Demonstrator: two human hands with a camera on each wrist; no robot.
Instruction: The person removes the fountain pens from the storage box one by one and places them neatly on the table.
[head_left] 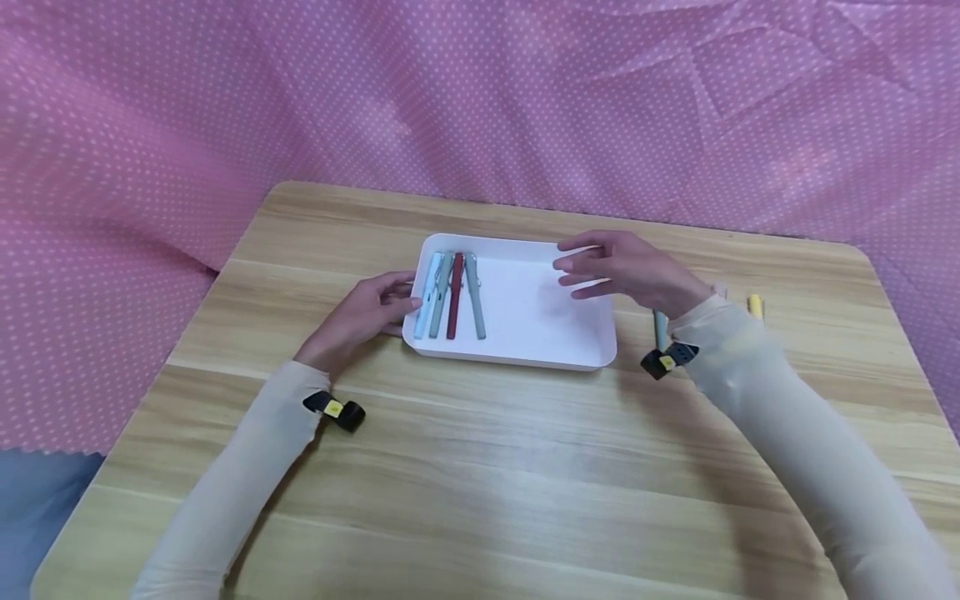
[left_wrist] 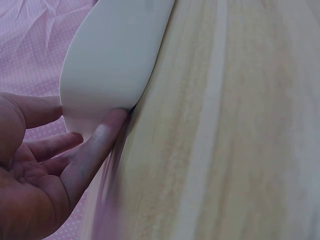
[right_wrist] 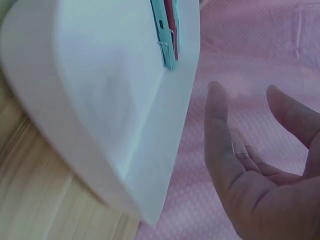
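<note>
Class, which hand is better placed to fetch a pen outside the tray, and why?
Probably the right hand: it holds nothing and is nearer the blue-green pen; the left hand, farther away, touches the tray.

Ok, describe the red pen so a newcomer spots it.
On the wooden table, find the white tray that the left hand touches. Of the four pens inside, the red pen lies third from left in the head view, between two grey-green pens, the only red one.
</note>
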